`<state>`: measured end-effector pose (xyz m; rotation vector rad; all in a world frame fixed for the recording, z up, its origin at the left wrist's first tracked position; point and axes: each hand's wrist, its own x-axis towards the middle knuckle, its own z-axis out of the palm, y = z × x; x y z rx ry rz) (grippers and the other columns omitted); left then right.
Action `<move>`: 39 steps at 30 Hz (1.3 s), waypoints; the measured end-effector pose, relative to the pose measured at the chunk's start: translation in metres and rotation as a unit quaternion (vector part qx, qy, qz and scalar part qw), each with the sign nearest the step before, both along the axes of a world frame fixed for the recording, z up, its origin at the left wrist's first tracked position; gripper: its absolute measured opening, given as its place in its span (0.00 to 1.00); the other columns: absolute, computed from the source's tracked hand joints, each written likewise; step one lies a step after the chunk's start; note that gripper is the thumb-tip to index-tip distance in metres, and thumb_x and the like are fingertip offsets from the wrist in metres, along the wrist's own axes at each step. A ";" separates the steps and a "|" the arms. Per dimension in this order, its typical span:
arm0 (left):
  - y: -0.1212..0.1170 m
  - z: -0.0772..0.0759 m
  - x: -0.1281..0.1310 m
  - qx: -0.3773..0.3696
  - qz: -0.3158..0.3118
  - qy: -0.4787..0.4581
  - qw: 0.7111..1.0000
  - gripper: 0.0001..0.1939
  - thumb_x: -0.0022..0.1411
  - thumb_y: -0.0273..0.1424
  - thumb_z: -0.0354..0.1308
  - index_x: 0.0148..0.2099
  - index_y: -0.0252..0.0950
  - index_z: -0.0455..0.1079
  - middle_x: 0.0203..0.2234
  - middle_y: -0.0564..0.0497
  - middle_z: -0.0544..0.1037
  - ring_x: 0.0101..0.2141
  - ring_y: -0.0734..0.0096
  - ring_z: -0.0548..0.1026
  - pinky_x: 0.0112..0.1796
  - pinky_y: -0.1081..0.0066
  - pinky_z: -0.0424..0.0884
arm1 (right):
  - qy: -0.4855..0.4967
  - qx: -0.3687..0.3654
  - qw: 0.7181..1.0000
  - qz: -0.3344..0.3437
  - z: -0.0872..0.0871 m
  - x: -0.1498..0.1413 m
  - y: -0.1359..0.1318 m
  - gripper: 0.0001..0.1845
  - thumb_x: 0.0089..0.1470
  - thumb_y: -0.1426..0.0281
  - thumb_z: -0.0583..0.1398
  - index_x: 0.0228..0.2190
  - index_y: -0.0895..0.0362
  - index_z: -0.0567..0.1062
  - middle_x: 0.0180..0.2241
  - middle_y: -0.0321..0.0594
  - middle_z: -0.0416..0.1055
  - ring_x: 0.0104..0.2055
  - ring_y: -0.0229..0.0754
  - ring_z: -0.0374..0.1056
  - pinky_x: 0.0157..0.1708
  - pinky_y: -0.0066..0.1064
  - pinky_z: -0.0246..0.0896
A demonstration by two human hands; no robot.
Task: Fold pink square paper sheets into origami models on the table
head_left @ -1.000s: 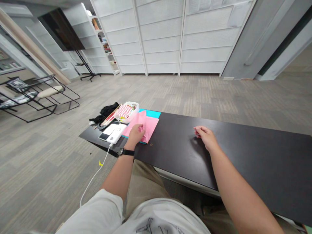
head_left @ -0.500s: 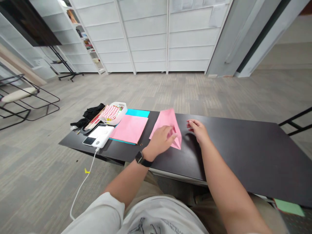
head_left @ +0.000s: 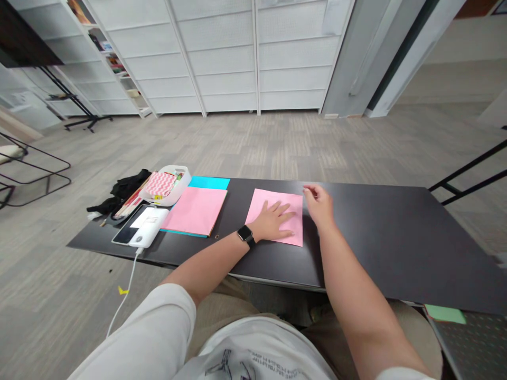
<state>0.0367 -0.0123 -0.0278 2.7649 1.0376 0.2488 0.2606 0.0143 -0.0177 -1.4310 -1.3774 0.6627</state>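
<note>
Head view. Dark table point(head_left: 380, 237) beneath one pink sheet point(head_left: 296, 224); white cabinets point(head_left: 222, 58) beyond it. Shirt point(head_left: 269, 364) lettering illegible. Left hand point(head_left: 272, 220) — fingers spread, gripping nothing — flat on the sheet; right hand point(head_left: 320, 207) curled beside its right edge, grip indeterminable. Leftward of it: one pink stack point(head_left: 198, 211), one white basket point(head_left: 180, 189).

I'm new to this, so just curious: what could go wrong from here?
The pink sheet might slide or crease if the left hand, spread on it, shifts. The white cable hangs past the edge of the table, so a snag could drag the white device it plugs into.
</note>
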 end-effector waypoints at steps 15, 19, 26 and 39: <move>0.023 -0.018 -0.028 0.003 0.109 -0.057 0.992 0.31 0.77 0.46 0.48 0.74 0.36 0.61 0.75 0.35 0.60 0.74 0.44 0.58 0.72 0.37 0.49 | -0.492 -0.025 0.867 0.079 -0.032 -0.003 -0.037 0.30 0.72 0.54 0.51 0.69 0.47 0.67 0.73 0.45 0.61 0.75 0.68 0.51 0.69 0.80 0.25; 0.035 -0.015 -0.066 0.002 0.186 -0.013 0.982 0.33 0.77 0.46 0.49 0.76 0.39 0.58 0.76 0.37 0.57 0.75 0.41 0.55 0.71 0.32 0.42 | -0.484 -0.035 0.871 0.082 -0.034 -0.004 -0.037 0.31 0.72 0.53 0.50 0.70 0.48 0.66 0.74 0.45 0.60 0.75 0.69 0.50 0.69 0.80 0.26; 0.014 -0.005 -0.095 0.012 0.046 -0.001 0.999 0.34 0.77 0.46 0.49 0.78 0.40 0.54 0.77 0.40 0.54 0.76 0.51 0.52 0.74 0.48 0.45 | -0.490 -0.044 0.867 0.080 -0.031 -0.005 -0.038 0.31 0.73 0.53 0.48 0.71 0.47 0.65 0.74 0.43 0.59 0.76 0.68 0.49 0.70 0.80 0.27; -0.016 0.002 -0.121 0.017 -0.070 -0.074 0.995 0.39 0.65 0.57 0.63 0.69 0.40 0.68 0.68 0.38 0.71 0.68 0.48 0.68 0.74 0.46 0.49 | -0.503 -0.075 0.858 0.078 -0.027 -0.006 -0.037 0.31 0.73 0.52 0.49 0.71 0.44 0.64 0.75 0.40 0.57 0.76 0.65 0.50 0.71 0.78 0.31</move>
